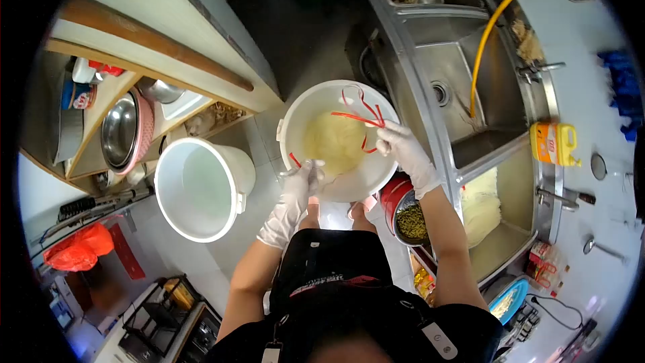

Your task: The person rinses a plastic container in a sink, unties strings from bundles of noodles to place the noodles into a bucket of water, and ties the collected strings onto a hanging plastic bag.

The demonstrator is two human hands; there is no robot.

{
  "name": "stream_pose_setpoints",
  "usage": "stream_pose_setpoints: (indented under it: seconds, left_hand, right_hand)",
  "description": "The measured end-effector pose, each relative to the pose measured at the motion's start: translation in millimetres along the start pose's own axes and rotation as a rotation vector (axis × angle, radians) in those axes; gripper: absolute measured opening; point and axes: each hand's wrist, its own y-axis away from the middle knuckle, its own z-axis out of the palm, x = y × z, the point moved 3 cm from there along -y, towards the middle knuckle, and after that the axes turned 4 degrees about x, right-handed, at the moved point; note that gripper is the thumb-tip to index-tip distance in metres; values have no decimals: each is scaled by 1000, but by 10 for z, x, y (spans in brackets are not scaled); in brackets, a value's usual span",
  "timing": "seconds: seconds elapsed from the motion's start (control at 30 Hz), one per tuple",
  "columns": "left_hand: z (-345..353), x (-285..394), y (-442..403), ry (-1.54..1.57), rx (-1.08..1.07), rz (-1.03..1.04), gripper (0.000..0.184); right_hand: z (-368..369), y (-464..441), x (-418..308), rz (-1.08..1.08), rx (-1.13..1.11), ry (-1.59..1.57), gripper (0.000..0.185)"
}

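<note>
Both hands wear thin whitish gloves above a large white bucket [290, 111] with a cloudy, pale yellow content at its bottom. My right hand [402, 151] is closed on several narrow red strips [368, 121], like ribbon or plastic string, whose loose ends stick out over the bucket. At the near left rim, my left hand [302, 180] is closed, with a short red end [294, 159] poking out of its fingers. Whether the red pieces in the two hands are joined cannot be seen.
Left stands a second white bucket [243, 168] with clear-looking liquid. Shelves with metal bowls [119, 131] rise beyond it. At right runs a steel sink [430, 54] with a yellow hose [485, 33] and a yellow jug [554, 143]. A pot of green beans [411, 222] sits by my right forearm.
</note>
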Motion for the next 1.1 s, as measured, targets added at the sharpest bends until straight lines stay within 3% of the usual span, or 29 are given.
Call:
stream_pose_setpoints:
  seconds: [0.13,0.27,0.57,0.9,1.1]
  left_hand:
    - [273,627,732,231,-241,95,31]
    - [634,871,1058,17,-217,122,21]
    - [965,696,988,204,-173,208,12]
    - [1154,774,1247,-49,-198,524,9]
    - [1319,674,1312,-93,-261,550,8]
  right_hand:
    - [263,531,-215,-112,-93,-4,28]
    - [455,893,-379,-217,-162,92,37]
    - [564,1219,-343,-315,-41,151,45]
    - [223,1397,-203,-402,345,-8,20]
    - [233,1476,-147,-305,208,-204,17]
